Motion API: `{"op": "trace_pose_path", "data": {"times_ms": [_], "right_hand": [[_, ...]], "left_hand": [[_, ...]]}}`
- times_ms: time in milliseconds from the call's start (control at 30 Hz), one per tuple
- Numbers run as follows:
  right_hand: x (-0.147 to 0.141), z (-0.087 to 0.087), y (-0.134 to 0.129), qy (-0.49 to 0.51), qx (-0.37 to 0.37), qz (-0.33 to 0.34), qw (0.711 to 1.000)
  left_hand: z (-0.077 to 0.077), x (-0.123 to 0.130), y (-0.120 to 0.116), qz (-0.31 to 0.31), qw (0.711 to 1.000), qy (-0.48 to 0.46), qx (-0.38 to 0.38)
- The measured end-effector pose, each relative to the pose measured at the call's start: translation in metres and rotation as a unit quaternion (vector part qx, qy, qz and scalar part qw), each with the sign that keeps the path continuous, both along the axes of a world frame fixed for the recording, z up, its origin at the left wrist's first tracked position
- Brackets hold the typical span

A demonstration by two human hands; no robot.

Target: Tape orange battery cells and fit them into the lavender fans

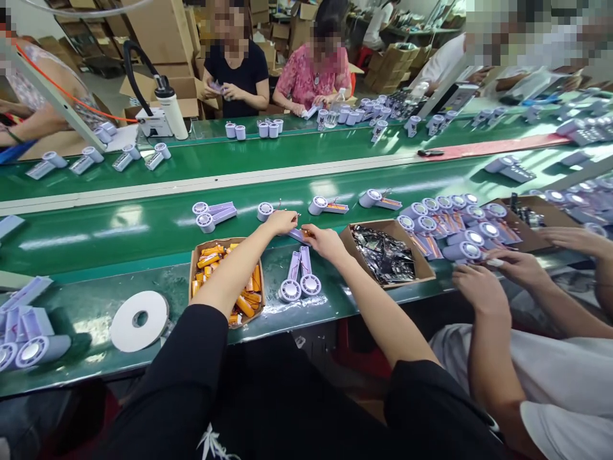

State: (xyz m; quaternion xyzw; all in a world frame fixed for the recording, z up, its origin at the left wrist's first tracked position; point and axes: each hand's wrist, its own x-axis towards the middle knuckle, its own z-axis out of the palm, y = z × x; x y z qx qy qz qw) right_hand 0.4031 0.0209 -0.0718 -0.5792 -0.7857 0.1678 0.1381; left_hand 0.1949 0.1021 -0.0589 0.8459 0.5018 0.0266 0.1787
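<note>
A lilac handheld fan (265, 211) lies at the near side of the green belt, its open handle (297, 236) reaching toward my right hand. My left hand (282, 222) is closed over the middle of this fan, hiding part of it, with thin wire ends showing by the fingertips. At the handle's end, my right hand (324, 243) pinches with thumb and fingers, and a bit of orange shows there. Below my hands, two more fans (300, 281) lie side by side, heads toward me. An open carton of orange wrapped battery cells (246, 303) stands partly behind my left forearm.
A carton of dark circuit boards (383, 252) stands right of my right forearm. A white tape roll (139, 321) and several fans (36, 348) lie left. More fans (380, 199) rest on the belt. A co-worker's hands (483, 281) work close by at right; people sit opposite.
</note>
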Motion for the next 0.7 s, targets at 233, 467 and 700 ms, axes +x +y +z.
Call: {"op": "trace_pose_path", "data": {"times_ms": [233, 467, 700], "right_hand": [[-0.017, 0.017, 0.016, -0.149, -0.016, 0.087, 0.985], [-0.021, 0.022, 0.033, -0.184, -0.008, 0.165, 0.969], [-0.018, 0.017, 0.052, -0.162, 0.04, 0.083, 0.983]], "left_hand": [[0.001, 0.01, 0.0, 0.022, 1.0, -0.015, -0.008], [0.017, -0.004, -0.002, 0.01, 0.999, -0.05, 0.009], [0.039, -0.177, -0.003, 0.123, 0.992, 0.035, 0.019]]}}
